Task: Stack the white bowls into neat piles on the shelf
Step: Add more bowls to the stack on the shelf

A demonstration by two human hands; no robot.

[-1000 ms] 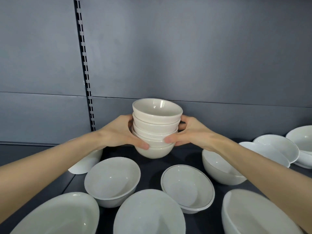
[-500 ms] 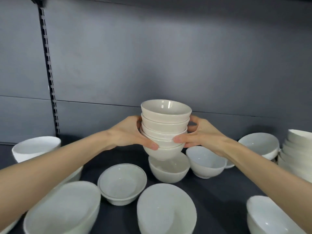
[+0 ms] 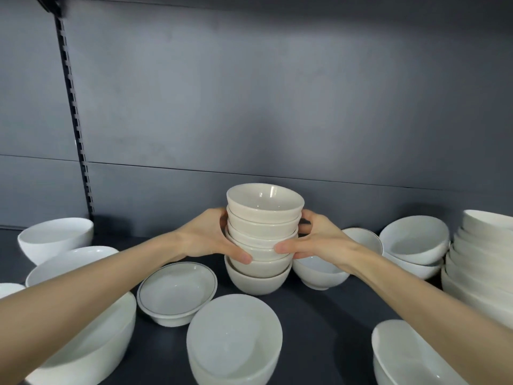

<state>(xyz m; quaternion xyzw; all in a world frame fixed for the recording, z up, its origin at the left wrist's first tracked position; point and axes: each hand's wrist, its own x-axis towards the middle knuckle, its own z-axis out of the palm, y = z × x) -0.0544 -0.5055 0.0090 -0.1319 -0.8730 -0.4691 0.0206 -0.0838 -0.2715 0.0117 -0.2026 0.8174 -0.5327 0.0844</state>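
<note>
From our head camera, our left hand [image 3: 206, 240] and right hand [image 3: 319, 241] squeeze the pile of small bowls [image 3: 263, 232], sitting in a bottom bowl [image 3: 256, 280] on the shelf [image 3: 319, 309]. We should settle it straight, then let go slowly.

Two bare forearms, sleeveless, no rings or watch
</note>
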